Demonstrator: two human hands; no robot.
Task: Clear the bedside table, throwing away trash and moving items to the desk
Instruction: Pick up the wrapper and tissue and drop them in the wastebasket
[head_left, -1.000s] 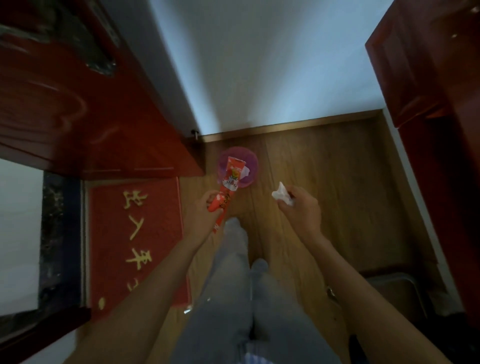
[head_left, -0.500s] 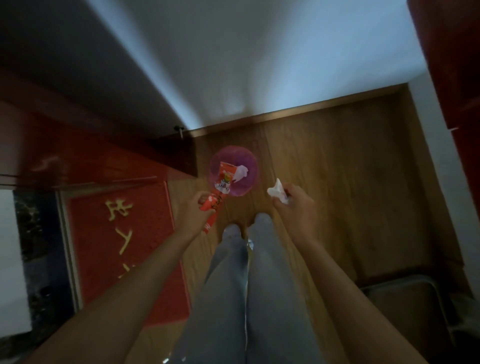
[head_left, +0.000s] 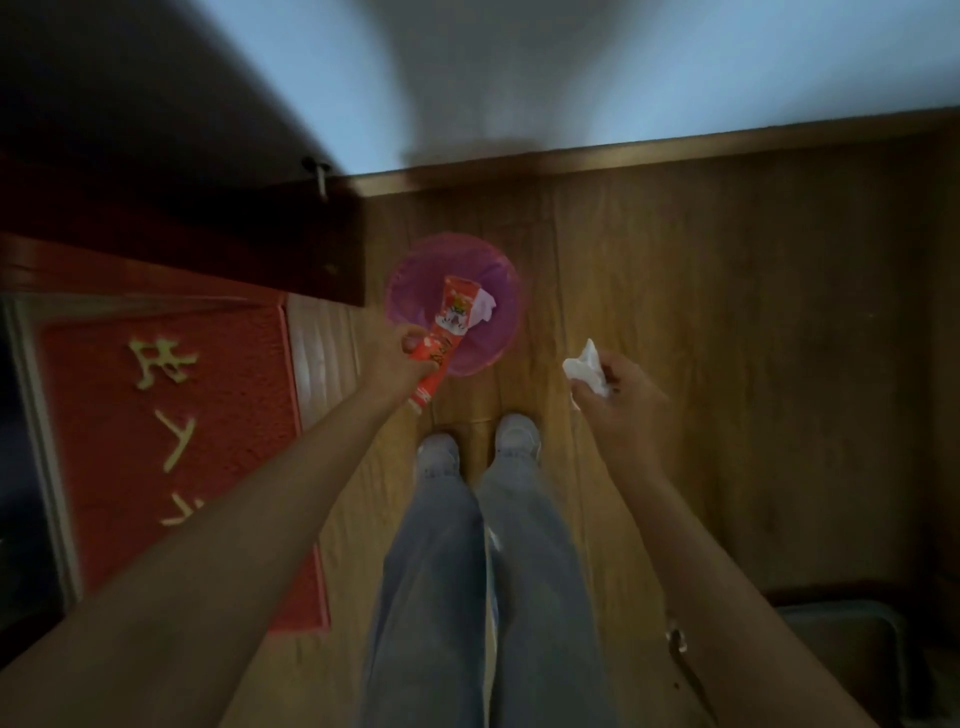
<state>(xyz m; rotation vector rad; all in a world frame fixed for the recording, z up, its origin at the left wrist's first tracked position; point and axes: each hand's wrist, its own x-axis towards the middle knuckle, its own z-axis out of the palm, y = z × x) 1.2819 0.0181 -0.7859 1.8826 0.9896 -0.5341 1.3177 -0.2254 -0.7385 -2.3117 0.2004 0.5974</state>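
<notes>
My left hand (head_left: 397, 358) grips a long red snack wrapper (head_left: 447, 332) by its lower half. The wrapper's upper end hangs over the pink-lined trash bin (head_left: 506, 312) on the wooden floor. A pale scrap (head_left: 484, 305) lies inside the bin beside the wrapper's tip. My right hand (head_left: 621, 402) is closed on a crumpled white tissue (head_left: 586, 370), to the right of the bin and a little nearer to me.
A dark red wooden door (head_left: 171, 244) with a small knob stands at the left. A red doormat (head_left: 171, 447) with yellow characters lies beside it. My legs and pale shoes (head_left: 478, 447) stand just short of the bin. A metal-framed stool (head_left: 852, 654) sits at the lower right.
I have stepped closer, so the bin looks larger and nearer. My left hand carried the wrapper further over the bin. My right hand with the tissue has drifted to the right of it.
</notes>
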